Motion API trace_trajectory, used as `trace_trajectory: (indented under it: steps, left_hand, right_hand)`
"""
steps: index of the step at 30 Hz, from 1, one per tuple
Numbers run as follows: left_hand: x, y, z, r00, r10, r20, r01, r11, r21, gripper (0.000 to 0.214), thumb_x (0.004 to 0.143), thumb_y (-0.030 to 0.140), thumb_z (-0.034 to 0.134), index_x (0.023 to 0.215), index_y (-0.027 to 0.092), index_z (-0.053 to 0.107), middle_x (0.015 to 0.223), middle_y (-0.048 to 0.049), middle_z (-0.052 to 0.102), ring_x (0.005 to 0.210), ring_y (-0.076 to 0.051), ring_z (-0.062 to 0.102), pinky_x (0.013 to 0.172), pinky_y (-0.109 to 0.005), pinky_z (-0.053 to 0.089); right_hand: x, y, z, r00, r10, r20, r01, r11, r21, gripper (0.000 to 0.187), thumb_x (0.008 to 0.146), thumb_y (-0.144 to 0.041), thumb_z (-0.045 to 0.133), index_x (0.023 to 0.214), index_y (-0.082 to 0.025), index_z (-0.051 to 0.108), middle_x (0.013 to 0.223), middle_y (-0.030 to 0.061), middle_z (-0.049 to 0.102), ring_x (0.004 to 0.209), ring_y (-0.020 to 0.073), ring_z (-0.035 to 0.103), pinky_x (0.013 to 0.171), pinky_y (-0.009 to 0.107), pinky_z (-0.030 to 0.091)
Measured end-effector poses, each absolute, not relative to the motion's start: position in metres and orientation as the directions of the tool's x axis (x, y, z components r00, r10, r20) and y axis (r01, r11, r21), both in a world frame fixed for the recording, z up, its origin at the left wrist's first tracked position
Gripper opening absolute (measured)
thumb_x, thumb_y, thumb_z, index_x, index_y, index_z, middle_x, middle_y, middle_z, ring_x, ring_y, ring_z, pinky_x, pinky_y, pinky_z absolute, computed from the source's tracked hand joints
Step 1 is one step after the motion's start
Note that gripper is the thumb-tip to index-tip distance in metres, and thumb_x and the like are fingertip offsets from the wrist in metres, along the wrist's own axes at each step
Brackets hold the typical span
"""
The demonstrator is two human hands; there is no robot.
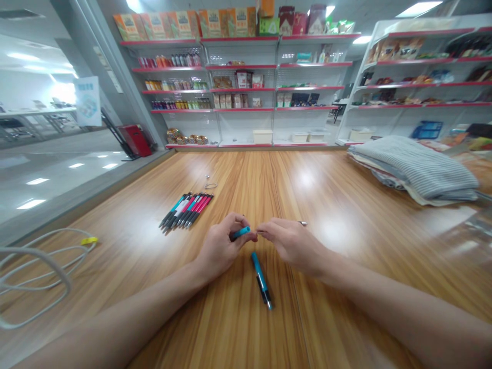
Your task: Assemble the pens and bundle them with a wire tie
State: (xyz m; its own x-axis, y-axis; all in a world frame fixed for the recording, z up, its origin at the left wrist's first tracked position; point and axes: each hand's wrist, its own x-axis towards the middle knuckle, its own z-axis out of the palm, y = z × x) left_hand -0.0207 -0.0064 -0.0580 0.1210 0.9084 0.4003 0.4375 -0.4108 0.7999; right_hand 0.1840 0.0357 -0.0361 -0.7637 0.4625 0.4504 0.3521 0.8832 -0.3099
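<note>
My left hand (pixel 223 243) is closed around a short blue-and-black pen barrel (pixel 241 232), its blue end pointing right. Close beside it, my right hand (pixel 290 241) pinches something small and thin between the fingertips; the fingers hide most of it. Just past the right knuckles a small pointed silver-and-dark tip (pixel 303 223) shows; whether it belongs to the pinched piece I cannot tell. Below both hands lies a blue pen part (pixel 260 279) with a black clip. To the left, several pens (pixel 187 210) in blue, white, red and black lie side by side in a row.
A small wire ring (pixel 210 185) lies behind the pen row. White cable (pixel 46 277) coils at the left of the wooden table (pixel 154 287). Folded striped cloth (pixel 415 166) sits at the right rear. Stocked shelves (pixel 242 66) stand beyond the table.
</note>
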Motion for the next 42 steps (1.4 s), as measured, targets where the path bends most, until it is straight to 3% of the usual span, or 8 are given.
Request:
trace_trajectory:
  steps: [7,11,15,19,24,32,38,42]
  left_hand:
    - [-0.022,-0.007,-0.055,0.177,0.928,0.328,0.456,-0.373,0.808,0.022,0.087,0.035,0.059,0.097,0.02,0.046,0.082,-0.0027,0.071,0.078,-0.016,0.068,0.072,-0.027,0.052]
    - [-0.023,-0.007,-0.054,0.166,0.91,0.38,0.613,-0.397,0.683,0.026,0.09,0.039,0.053,0.106,0.02,0.049,0.089,-0.0042,0.067,0.077,-0.016,0.065,0.069,-0.026,0.049]
    - [-0.022,-0.007,-0.049,0.274,0.881,0.387,0.725,-0.454,0.519,0.022,0.096,0.034,0.039,0.107,0.021,0.054,0.089,-0.0035,0.066,0.079,-0.015,0.063,0.07,-0.026,0.046]
    - [-0.022,-0.009,-0.047,0.316,0.869,0.382,0.765,-0.471,0.44,0.023,0.096,0.033,0.041,0.109,0.023,0.056,0.098,-0.0031,0.067,0.086,-0.016,0.063,0.072,-0.026,0.045]
    - [-0.021,-0.011,-0.045,0.299,0.872,0.389,0.806,-0.448,0.386,0.023,0.095,0.034,0.041,0.107,0.023,0.059,0.092,-0.0028,0.069,0.075,-0.015,0.063,0.064,-0.024,0.042]
    - [-0.017,-0.012,-0.047,0.324,0.837,0.442,0.779,-0.501,0.377,0.021,0.092,0.032,0.047,0.103,0.022,0.061,0.088,-0.0027,0.069,0.066,-0.012,0.061,0.062,-0.022,0.042]
    - [-0.015,-0.015,-0.046,0.351,0.832,0.429,0.783,-0.512,0.354,0.017,0.092,0.029,0.047,0.096,0.021,0.061,0.085,-0.0023,0.069,0.064,-0.012,0.06,0.059,-0.021,0.04]
    - [-0.015,-0.015,-0.047,0.363,0.829,0.426,0.782,-0.52,0.344,0.018,0.091,0.028,0.047,0.1,0.021,0.061,0.086,-0.0019,0.069,0.064,-0.012,0.06,0.061,-0.022,0.042]
  right_hand:
    - [0.184,0.038,-0.052,-0.724,0.425,0.543,0.316,0.905,-0.286,0.018,0.093,-0.014,0.046,0.104,-0.018,0.06,0.09,0.0052,0.066,0.08,0.0159,0.061,0.071,0.027,0.045]
    - [0.183,0.035,-0.048,-0.657,0.464,0.594,0.362,0.886,-0.291,0.017,0.095,-0.021,0.046,0.102,-0.017,0.061,0.087,0.0053,0.067,0.079,0.0157,0.061,0.071,0.027,0.045]
    - [0.183,0.034,-0.045,-0.622,0.477,0.62,0.398,0.875,-0.275,0.017,0.095,-0.023,0.046,0.1,-0.016,0.061,0.082,0.0042,0.066,0.076,0.0154,0.06,0.069,0.027,0.044]
    - [0.184,0.032,-0.045,-0.634,0.48,0.606,0.426,0.871,-0.244,0.017,0.096,-0.023,0.046,0.101,-0.017,0.061,0.084,0.0041,0.067,0.078,0.0159,0.061,0.069,0.027,0.043]
    - [0.183,0.031,-0.045,-0.601,0.497,0.626,0.461,0.855,-0.238,0.017,0.095,-0.023,0.046,0.094,-0.016,0.061,0.08,0.0046,0.066,0.075,0.0161,0.06,0.069,0.028,0.043]
    - [0.181,0.024,-0.04,-0.645,0.499,0.579,0.453,0.86,-0.237,0.016,0.093,-0.018,0.045,0.102,-0.016,0.058,0.092,0.0076,0.068,0.085,0.0195,0.063,0.075,0.031,0.046]
    - [0.181,0.022,-0.042,-0.688,0.489,0.537,0.434,0.87,-0.236,0.046,0.08,-0.005,0.048,0.125,-0.012,0.044,0.108,0.0121,0.065,0.099,0.0237,0.059,0.082,0.034,0.047]
    - [0.179,0.023,-0.045,-0.708,0.48,0.518,0.438,0.874,-0.211,0.053,0.079,-0.004,0.048,0.131,-0.012,0.039,0.107,0.0115,0.065,0.096,0.0237,0.058,0.08,0.035,0.047]
